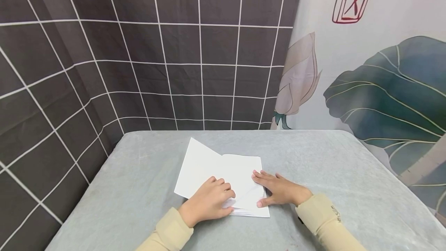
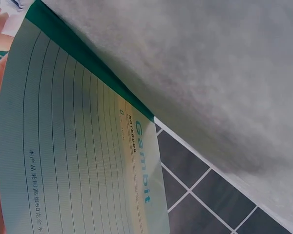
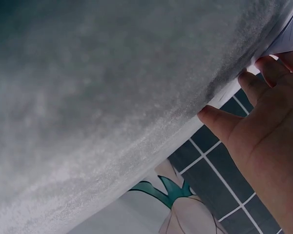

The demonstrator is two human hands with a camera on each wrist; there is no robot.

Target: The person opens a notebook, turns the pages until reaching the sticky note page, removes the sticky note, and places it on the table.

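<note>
A notebook [image 1: 240,169] lies spread on the table, with white pages up and its left side raised off the surface. In the left wrist view its outer cover [image 2: 83,146] shows ruled lines, a green spine strip and the printed words "Gambit" and "NOTEBOOK". My left hand [image 1: 209,200] is over the lower middle, fingers curled and thumb at the bottom edge, pinching a page [image 1: 245,198] that bows up a little. With its fingers spread, my right hand [image 1: 280,189] rests on the right edge of the pages.
A grey cloth covers the table [image 1: 139,189]. Behind it hangs a dark curtain [image 1: 177,45] with a white grid, and a lotus-printed cloth [image 1: 313,115] hangs at the right. Beige sleeves [image 1: 174,229] cover both forearms.
</note>
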